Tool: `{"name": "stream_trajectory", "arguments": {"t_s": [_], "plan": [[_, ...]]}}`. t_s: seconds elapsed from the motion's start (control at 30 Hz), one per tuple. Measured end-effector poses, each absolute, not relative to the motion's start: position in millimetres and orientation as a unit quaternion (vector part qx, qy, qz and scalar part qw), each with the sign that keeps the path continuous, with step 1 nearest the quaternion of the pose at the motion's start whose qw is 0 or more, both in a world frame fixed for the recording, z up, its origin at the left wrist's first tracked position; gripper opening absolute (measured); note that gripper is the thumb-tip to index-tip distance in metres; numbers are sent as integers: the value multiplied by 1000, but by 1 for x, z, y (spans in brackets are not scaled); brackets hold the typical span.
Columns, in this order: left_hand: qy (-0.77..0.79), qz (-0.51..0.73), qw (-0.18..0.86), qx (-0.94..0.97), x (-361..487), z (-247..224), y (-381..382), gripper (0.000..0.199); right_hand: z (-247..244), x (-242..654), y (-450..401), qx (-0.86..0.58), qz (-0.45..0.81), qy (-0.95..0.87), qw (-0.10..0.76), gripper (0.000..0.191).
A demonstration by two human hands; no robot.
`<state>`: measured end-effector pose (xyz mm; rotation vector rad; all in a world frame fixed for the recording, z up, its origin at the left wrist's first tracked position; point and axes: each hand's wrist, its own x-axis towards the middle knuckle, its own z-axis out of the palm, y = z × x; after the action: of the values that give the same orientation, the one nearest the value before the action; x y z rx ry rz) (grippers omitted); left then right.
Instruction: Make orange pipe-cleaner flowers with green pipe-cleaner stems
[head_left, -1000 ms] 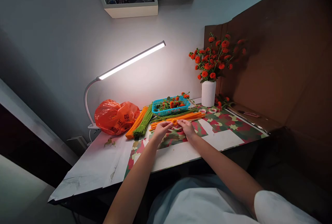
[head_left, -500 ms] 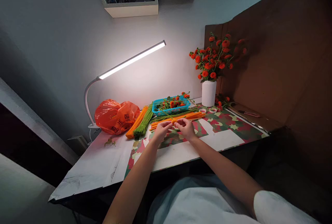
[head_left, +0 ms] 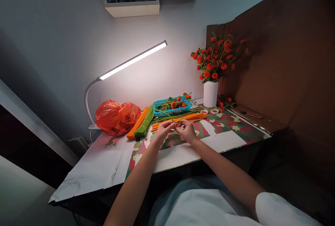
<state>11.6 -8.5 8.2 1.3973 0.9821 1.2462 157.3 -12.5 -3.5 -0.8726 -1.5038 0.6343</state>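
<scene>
My left hand point(head_left: 163, 131) and my right hand point(head_left: 187, 130) meet above the table, their fingertips pinched close together. Between them is a green pipe cleaner point(head_left: 167, 114), its free end curving up and left over the blue basket's front. Whether an orange piece is also in the fingers cannot be made out. Just beyond the hands lie loose orange pipe cleaners point(head_left: 195, 116) with green ones behind them. To the left rest a green bundle point(head_left: 145, 124) and an orange bundle point(head_left: 136, 125). The blue basket point(head_left: 158, 113) holds small orange flowers with green stems.
An orange plastic bag point(head_left: 115, 116) sits at the left beside a lit desk lamp point(head_left: 133, 60). A white ribbed vase point(head_left: 210, 94) of red-orange flowers point(head_left: 213, 60) stands at the back right. Tape rolls point(head_left: 214, 111) lie before it. Cardboard point(head_left: 274, 62) walls the right side.
The green pipe cleaner now arcs farther left and higher. The orange piece visible at my fingertips before is no longer distinct. Both hands stay nearly in place, with the right fingers slightly shifted.
</scene>
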Motion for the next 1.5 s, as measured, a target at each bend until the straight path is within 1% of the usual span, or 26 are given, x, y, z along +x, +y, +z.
{"name": "stream_trajectory", "arguments": {"t_s": [0.1,0.17,0.37,0.47,0.57,0.67,1.07,1.13,1.2,1.3,1.4,1.5], "plan": [[394,527,493,569,11,6,-5,38,-5,157,-10,-385,339,-608,606,20],[392,526,488,576,11,5,-5,39,-4,157,-10,-383,352,-598,611,24],[388,504,441,633,14,8,-7,39,-1,160,-14,-354,259,-655,615,15],[386,478,384,689,16,6,-9,33,-1,160,-14,-365,246,-654,615,13],[386,449,317,741,17,4,-10,23,-2,161,-14,-375,260,-643,615,11],[386,423,292,766,17,3,-11,18,-4,161,-15,-384,263,-637,615,11],[367,400,316,778,15,3,-11,18,-3,161,-9,-372,263,-626,634,20],[363,408,334,769,16,3,-11,20,-5,161,-8,-374,271,-624,631,21],[360,424,361,748,17,5,-11,25,-5,162,-8,-383,292,-611,629,23],[374,453,398,705,18,8,-11,34,-5,162,-6,-392,360,-572,624,31],[380,470,441,663,17,11,-12,36,-4,163,-5,-380,428,-532,624,36],[373,497,489,612,16,11,-12,36,-3,163,-3,-375,449,-499,639,36]]}}
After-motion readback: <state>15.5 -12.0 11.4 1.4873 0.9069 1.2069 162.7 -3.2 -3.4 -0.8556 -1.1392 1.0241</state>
